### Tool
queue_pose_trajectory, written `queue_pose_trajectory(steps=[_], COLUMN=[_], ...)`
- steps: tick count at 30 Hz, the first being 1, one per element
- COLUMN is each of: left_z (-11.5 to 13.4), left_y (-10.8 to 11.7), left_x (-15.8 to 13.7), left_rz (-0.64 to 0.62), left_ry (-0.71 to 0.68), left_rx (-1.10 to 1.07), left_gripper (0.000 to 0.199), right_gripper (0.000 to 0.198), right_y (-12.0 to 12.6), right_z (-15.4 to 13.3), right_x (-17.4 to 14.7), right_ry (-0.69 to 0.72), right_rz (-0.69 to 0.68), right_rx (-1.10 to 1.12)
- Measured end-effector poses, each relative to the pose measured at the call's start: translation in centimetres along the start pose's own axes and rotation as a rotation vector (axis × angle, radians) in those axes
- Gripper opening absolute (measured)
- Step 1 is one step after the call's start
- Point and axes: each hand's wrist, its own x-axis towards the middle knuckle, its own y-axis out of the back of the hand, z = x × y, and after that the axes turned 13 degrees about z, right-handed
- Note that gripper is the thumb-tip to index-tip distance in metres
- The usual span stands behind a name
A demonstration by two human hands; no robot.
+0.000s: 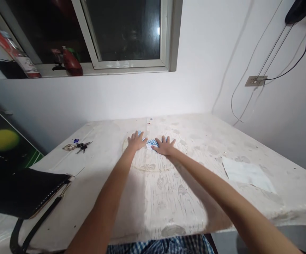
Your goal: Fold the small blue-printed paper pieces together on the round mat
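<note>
Two hands (137,141) (165,145) well inside table edges (153,235)

Left hand (136,141) and right hand (165,146) lie spread on a blue-and-white piece (152,142) — keys (83,146) well off to the left

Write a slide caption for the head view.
Left hand and right hand spread over a blue-and-white item on the table, keys lying to the left.
</note>
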Motion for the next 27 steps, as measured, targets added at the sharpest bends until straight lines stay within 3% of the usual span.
queue_pose_trajectory(steps=[1,6,10,17,27], left_z=[-0.8,-2.6,-2.5,-1.3,0.5], left_y=[-0.9,-3.3,-4.0,-5.0,-5.5], left_x=[0.2,3.4,4.8,4.7,4.6], left_rz=[0.017,0.045,-0.010,-0.049,0.133], left_ry=[0.001,-0.024,-0.073,-0.135,-0.256], left_rx=[0.028,0.126,0.189,0.210,0.128], left_gripper=[0.055,0.056,0.051,0.050,0.047], right_gripper=[0.063,0.054,0.051,0.050,0.051], right_y=[-1.4,-4.4,-4.9,-5.8,-5.8], right_z=[-0.1,-0.7,-1.3,-1.8,-1.4], right_x=[0.3,3.3,5.0,7.2,9.6], right_ry=[0.078,0.153,0.088,-0.028,-0.033], right_rz=[0.102,0.162,0.195,0.232,0.222], right_rx=[0.021,0.056,0.114,0.156,0.060])
